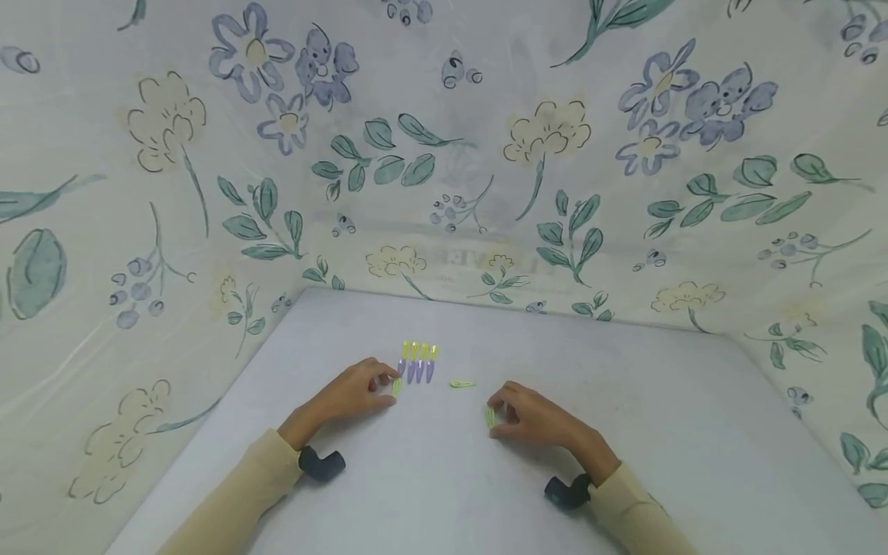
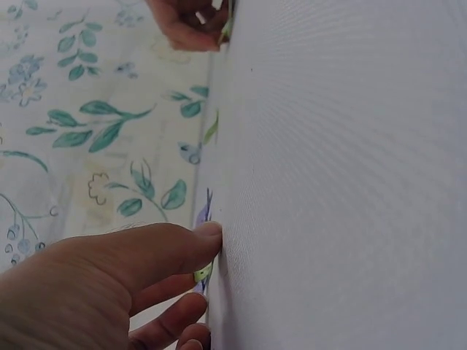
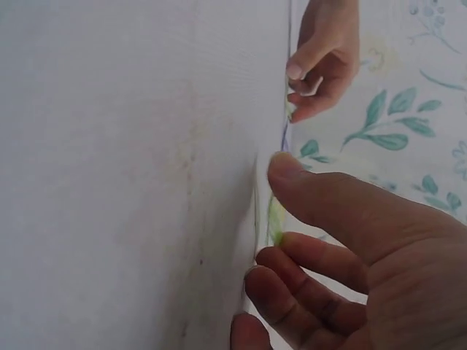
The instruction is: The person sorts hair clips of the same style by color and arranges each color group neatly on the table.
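My left hand [image 1: 357, 391] pinches a light green snap hair clip [image 1: 397, 387] between thumb and fingers, just below the left end of a row of purple hair clips [image 1: 419, 371]. In the left wrist view that green clip [image 2: 203, 274] shows behind the thumb. Over to the right, my right hand [image 1: 530, 416] holds another light green clip [image 1: 489, 417] upright between thumb and index finger, low at the table top. A third light green clip [image 1: 461, 383] lies sideways on the table between the hands. Part of each held clip is hidden by fingers.
Several yellow hair clips [image 1: 419, 351] stand in a row directly above the purple ones. The white table [image 1: 624, 385] meets a flower-printed cloth [image 1: 472, 193] along its back and sides. Dark wrist-worn devices [image 1: 321, 465] sit at both sleeves.
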Tool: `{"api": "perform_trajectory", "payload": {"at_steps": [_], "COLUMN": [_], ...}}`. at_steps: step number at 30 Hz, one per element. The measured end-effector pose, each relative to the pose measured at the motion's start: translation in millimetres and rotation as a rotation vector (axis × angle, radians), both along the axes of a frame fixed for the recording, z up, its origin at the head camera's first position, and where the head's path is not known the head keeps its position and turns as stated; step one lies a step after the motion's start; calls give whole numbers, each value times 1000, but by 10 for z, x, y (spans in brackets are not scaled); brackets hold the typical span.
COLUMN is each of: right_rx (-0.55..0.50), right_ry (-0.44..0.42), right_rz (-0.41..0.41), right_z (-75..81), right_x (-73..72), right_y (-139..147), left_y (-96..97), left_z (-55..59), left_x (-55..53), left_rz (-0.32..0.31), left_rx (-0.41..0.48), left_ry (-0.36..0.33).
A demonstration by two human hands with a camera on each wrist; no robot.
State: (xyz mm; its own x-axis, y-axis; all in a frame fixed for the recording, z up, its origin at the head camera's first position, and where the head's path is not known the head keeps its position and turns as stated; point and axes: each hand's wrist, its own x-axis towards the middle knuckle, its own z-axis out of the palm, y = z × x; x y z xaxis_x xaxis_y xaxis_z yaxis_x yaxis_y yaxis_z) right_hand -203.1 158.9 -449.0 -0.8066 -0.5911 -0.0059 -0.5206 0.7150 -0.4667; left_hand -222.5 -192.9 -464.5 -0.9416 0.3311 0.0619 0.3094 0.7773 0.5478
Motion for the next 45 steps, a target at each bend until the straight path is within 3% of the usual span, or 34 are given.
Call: {"api": "perform_trajectory", "payload": {"at_steps": [5,15,21,27,45], "right_rx": [-45,-137,-141,-142,-146], "right_ry": [-3,104,104,108,101], "right_rz": [-24,11,28,27,89], "right_z": [59,158,186,197,279], "right_x": [5,-47,-101,-146,-285], "right_y": [-59,-250,-437,-555,-958], "left_y": [-16,-48,-94,-93,-54], "left_z": [14,-32,-79,-94,-72], "left_x": [9,-23,-11,-2,-37], "left_rz": [8,-10,7,-38,-33], "left_rx": [-1,16,15,37,19], "left_ry": [-9,-8,-20,-2,2]}}
